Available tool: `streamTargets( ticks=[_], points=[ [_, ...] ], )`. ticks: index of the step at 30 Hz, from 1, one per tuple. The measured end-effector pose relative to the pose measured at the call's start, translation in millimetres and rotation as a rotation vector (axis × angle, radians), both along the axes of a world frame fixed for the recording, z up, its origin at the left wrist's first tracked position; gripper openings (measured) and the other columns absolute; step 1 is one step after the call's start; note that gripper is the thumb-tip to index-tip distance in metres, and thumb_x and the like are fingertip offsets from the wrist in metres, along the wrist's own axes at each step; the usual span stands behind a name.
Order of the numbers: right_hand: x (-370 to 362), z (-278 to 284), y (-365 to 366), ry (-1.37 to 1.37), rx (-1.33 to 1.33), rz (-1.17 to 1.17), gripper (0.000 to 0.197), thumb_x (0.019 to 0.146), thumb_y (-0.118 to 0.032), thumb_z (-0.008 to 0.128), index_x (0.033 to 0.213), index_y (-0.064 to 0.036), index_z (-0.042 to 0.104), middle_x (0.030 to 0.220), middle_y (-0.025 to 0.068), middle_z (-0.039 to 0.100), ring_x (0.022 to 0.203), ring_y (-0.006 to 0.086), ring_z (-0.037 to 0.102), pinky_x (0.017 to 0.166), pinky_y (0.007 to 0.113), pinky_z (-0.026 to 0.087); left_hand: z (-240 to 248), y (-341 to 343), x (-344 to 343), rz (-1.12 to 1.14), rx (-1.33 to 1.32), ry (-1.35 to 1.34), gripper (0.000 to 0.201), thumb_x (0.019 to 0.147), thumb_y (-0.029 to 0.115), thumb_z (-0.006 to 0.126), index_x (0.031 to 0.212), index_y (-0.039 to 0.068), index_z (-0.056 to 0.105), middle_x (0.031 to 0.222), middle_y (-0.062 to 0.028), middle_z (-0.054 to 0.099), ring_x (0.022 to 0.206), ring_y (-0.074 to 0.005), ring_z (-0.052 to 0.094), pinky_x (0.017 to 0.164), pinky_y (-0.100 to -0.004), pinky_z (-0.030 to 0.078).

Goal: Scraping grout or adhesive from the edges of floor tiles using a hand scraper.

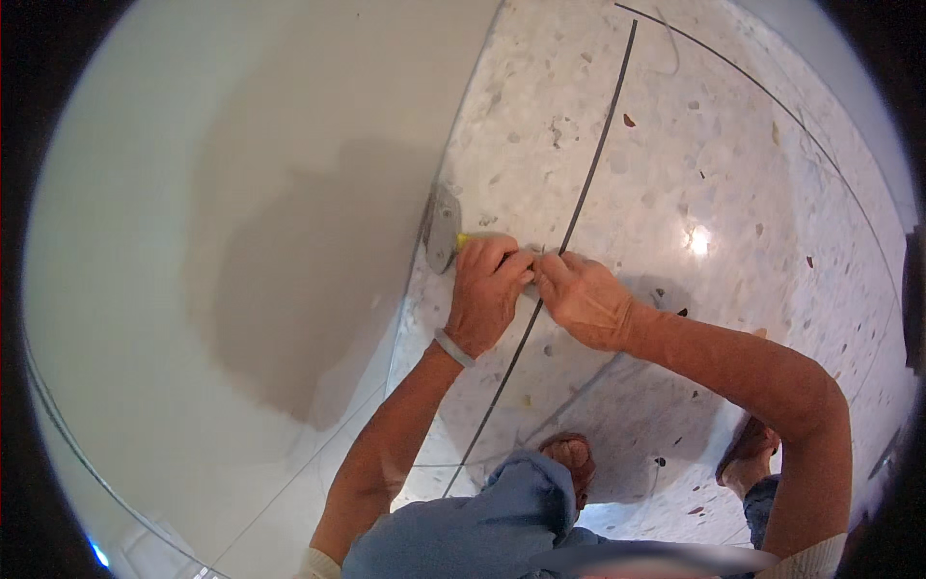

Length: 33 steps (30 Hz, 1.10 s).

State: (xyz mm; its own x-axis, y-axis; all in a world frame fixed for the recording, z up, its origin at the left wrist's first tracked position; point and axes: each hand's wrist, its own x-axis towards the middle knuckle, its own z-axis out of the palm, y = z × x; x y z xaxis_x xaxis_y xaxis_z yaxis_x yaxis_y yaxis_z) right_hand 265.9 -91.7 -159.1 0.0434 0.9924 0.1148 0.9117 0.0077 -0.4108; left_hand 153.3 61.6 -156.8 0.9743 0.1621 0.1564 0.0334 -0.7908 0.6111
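My left hand (485, 294), with a pale band on its wrist, is closed in a pinch near the wall. Close beside it my right hand (588, 304) is closed too, its fingertips almost meeting the left ones. Between the fingertips shows a small dark bit of something, mostly covered by the fingers; its kind cannot be made out. A small yellow piece (463, 238) peeks out past my left fingers. Just beyond it a grey rounded object (444, 230) sits against the foot of the wall.
A pale smooth wall (289, 125) rises on the left, bearing my shadow. The speckled terrazzo floor (714, 174) is crossed by a dark divider strip (603, 145) that passes beneath my hands. My sandalled feet (571, 458) are at the bottom, beside my blue-clothed knee (463, 526).
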Motion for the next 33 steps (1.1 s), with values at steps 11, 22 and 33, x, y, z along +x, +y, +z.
streamTargets(
  ticks=[11,22,33],
  points=[
    [-50.3,-0.6,-4.5,0.010,-0.012,0.020,0.034,0.069,-0.010,0.058,0.096,0.0107,0.059,0.093,0.0174,0.052,0.078,0.0284,0.056,0.063,0.037,0.051,-5.1,-4.7,-52.3,0.017,-0.019,-0.035,0.018,0.087,0.015,0.062,0.102,0.005,0.063,0.101,-0.0107,0.054,0.096,-0.0311,0.052,0.086,-0.0444,0.038],
    [-89.9,3.9,-5.2,0.030,0.055,-0.013,0.030,0.071,-0.009,0.057,0.094,0.0102,0.057,0.090,0.0177,0.051,0.078,0.0295,0.057,0.062,0.037,0.051,0.8,-6.4,-84.1,0.008,-0.072,-0.044,0.019,0.078,0.009,0.066,0.096,0.004,0.062,0.097,-0.0101,0.054,0.096,-0.0316,0.051,0.087,-0.0434,0.039],
    [-109.6,8.1,-9.9,0.080,-0.053,0.056,0.028,0.073,-0.009,0.059,0.093,0.0111,0.061,0.091,0.0192,0.053,0.077,0.0300,0.057,0.062,0.037,0.052,2.3,-12.6,-112.1,0.026,-0.069,-0.008,0.019,0.078,0.009,0.066,0.096,0.003,0.062,0.098,-0.0104,0.053,0.097,-0.0321,0.051,0.087,-0.0443,0.039]
  ],
)
